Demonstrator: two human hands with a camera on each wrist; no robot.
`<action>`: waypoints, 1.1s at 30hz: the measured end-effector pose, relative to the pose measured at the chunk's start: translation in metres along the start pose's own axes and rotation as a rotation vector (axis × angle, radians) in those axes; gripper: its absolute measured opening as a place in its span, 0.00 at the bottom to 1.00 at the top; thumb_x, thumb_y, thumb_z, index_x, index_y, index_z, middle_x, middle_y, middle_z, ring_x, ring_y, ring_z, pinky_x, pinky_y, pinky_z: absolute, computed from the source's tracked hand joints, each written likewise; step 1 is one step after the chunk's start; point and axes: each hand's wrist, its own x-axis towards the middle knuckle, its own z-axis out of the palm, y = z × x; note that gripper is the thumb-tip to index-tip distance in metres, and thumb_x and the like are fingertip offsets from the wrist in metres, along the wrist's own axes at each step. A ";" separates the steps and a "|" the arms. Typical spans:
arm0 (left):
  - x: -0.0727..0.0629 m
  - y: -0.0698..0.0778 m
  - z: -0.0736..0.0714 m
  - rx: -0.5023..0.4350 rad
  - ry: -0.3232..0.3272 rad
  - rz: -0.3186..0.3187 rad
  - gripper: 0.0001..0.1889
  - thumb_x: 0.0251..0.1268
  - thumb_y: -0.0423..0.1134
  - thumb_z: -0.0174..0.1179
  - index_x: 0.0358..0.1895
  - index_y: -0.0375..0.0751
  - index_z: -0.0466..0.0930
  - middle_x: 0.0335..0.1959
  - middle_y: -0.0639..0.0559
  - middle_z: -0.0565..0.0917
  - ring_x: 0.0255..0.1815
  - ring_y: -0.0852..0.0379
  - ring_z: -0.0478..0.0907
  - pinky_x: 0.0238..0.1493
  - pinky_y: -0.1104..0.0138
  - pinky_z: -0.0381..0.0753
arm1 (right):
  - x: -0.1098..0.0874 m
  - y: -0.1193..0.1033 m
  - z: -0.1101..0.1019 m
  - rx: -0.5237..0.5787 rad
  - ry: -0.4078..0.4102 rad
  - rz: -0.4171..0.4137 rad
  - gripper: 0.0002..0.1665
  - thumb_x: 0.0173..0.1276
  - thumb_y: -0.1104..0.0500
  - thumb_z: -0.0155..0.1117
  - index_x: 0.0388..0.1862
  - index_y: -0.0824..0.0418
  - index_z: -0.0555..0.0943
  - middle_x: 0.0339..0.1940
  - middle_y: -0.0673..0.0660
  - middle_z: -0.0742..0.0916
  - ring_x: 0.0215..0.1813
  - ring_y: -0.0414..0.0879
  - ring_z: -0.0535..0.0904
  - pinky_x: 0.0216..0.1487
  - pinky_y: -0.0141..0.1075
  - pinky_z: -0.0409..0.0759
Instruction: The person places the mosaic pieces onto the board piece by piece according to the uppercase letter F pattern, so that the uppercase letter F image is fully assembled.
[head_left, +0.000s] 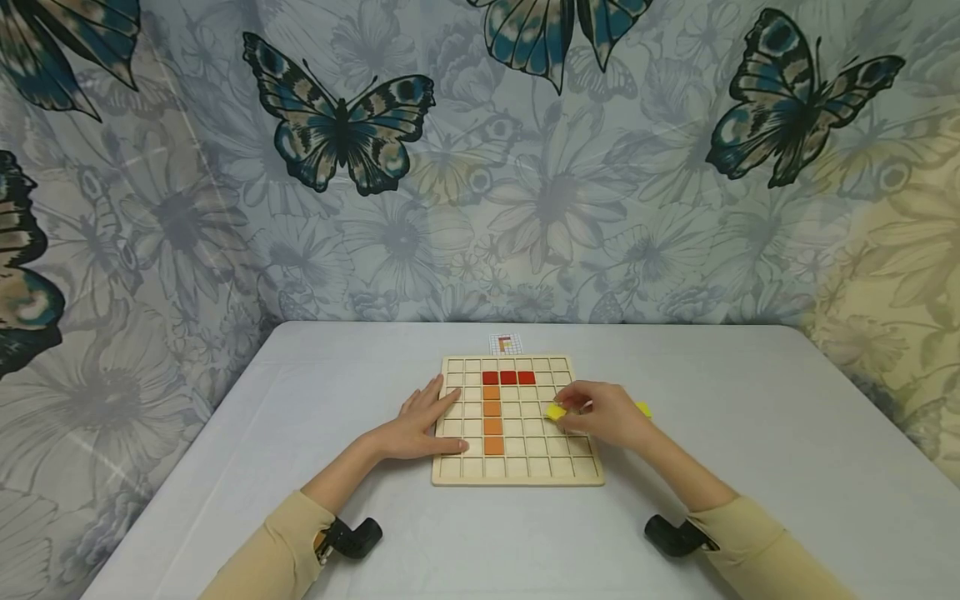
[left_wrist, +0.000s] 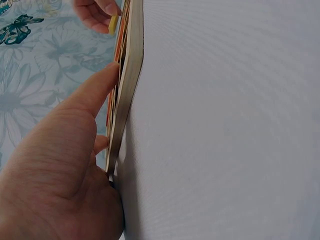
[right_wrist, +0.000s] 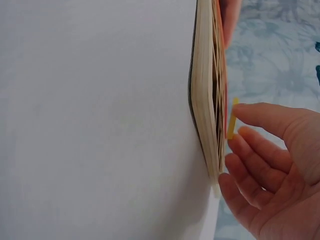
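Observation:
A pale wooden grid board (head_left: 517, 476) lies on the table in the head view. Three red square tiles (head_left: 508, 378) form a row in its upper part, and a column of orange square tiles (head_left: 492, 409) runs down from the leftmost one. My left hand (head_left: 411, 423) rests on the board's left side with its fingers spread. Over the right side of the grid, my right hand (head_left: 606, 415) pinches a yellow square tile (head_left: 555, 412) between thumb and fingertips. In the right wrist view that yellow tile (right_wrist: 232, 119) is seen edge-on, close above the board's surface.
Behind the board's far edge lies a small card (head_left: 506, 344) printed with a coloured grid pattern. More yellow (head_left: 643, 409) shows on the table beyond my right hand, partly hidden by it. The white-covered table (head_left: 360, 350) reaches back to a butterfly-patterned wall (head_left: 405, 250).

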 end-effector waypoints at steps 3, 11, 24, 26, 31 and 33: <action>0.000 0.000 0.000 0.000 0.001 0.001 0.50 0.60 0.63 0.62 0.79 0.47 0.47 0.79 0.42 0.31 0.78 0.46 0.25 0.74 0.48 0.28 | 0.003 -0.003 0.004 0.001 -0.008 -0.004 0.15 0.56 0.60 0.75 0.43 0.61 0.84 0.36 0.49 0.85 0.41 0.45 0.80 0.44 0.39 0.80; 0.000 0.001 -0.001 -0.001 -0.002 0.006 0.49 0.61 0.62 0.62 0.79 0.46 0.47 0.79 0.41 0.31 0.78 0.46 0.25 0.74 0.48 0.27 | 0.012 -0.009 0.011 0.018 -0.036 -0.020 0.13 0.57 0.62 0.75 0.42 0.60 0.84 0.35 0.49 0.85 0.40 0.44 0.79 0.44 0.38 0.80; 0.000 0.000 0.000 0.001 -0.001 0.007 0.49 0.61 0.62 0.62 0.79 0.46 0.48 0.79 0.41 0.31 0.78 0.46 0.25 0.74 0.48 0.27 | 0.025 -0.020 0.025 -0.004 -0.051 -0.138 0.12 0.57 0.64 0.74 0.40 0.61 0.83 0.35 0.49 0.85 0.39 0.43 0.78 0.42 0.36 0.80; 0.000 0.000 0.000 0.001 0.000 0.010 0.49 0.61 0.62 0.62 0.79 0.46 0.48 0.79 0.41 0.31 0.78 0.46 0.25 0.74 0.49 0.27 | 0.027 -0.021 0.027 -0.012 -0.051 -0.148 0.12 0.56 0.65 0.74 0.40 0.61 0.84 0.35 0.50 0.85 0.38 0.43 0.77 0.42 0.35 0.80; 0.000 0.000 0.000 0.000 0.000 0.012 0.49 0.61 0.62 0.62 0.79 0.45 0.47 0.79 0.40 0.31 0.78 0.46 0.25 0.74 0.49 0.27 | 0.031 -0.023 0.029 -0.014 -0.049 -0.173 0.12 0.56 0.66 0.74 0.40 0.63 0.84 0.35 0.51 0.86 0.37 0.44 0.78 0.41 0.35 0.80; 0.000 0.001 -0.001 -0.001 0.001 0.011 0.49 0.61 0.61 0.62 0.79 0.45 0.48 0.79 0.40 0.31 0.78 0.45 0.26 0.74 0.49 0.27 | 0.032 -0.024 0.029 -0.010 -0.049 -0.182 0.12 0.56 0.67 0.73 0.40 0.64 0.84 0.35 0.52 0.86 0.37 0.44 0.78 0.41 0.35 0.80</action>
